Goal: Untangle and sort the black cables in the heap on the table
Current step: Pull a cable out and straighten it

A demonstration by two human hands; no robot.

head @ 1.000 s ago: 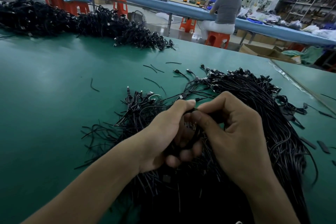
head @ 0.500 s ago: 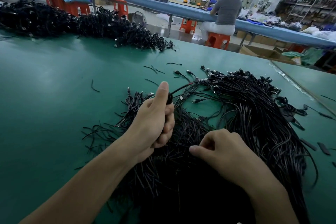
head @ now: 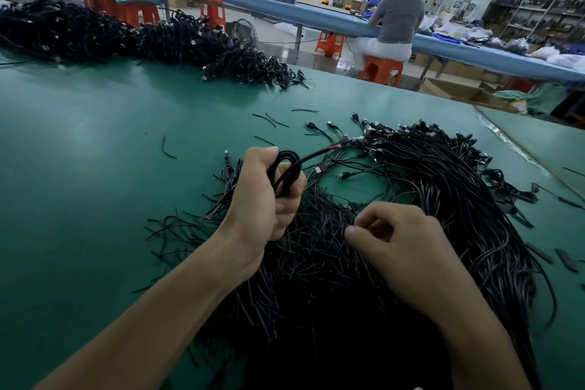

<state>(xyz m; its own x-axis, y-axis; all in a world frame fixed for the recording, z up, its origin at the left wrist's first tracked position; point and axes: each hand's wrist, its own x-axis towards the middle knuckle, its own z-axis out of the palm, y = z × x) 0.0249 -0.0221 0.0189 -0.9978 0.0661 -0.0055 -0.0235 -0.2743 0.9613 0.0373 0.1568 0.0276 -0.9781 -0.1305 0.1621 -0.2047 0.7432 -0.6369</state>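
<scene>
A big heap of black cables (head: 443, 199) with plug ends covers the green table (head: 95, 168) in front of me. My left hand (head: 262, 199) grips a looped bundle of black cables (head: 285, 168) lifted just above the heap's left side; strands run from the loop back to the heap on the right. My right hand (head: 402, 241) rests on the heap's middle with curled fingers, thumb and forefinger pinching among the cable ends; which strand it pinches is hidden.
A second long pile of black cables (head: 142, 38) lies along the table's far left edge. Short cable scraps (head: 167, 147) are scattered between. A person (head: 395, 22) sits on an orange stool at the blue bench behind. The table's right edge (head: 512, 142) runs close to the heap.
My hands have parted: the left hand has risen up and left with a loop of cables, while the right hand has dropped back onto the heap.
</scene>
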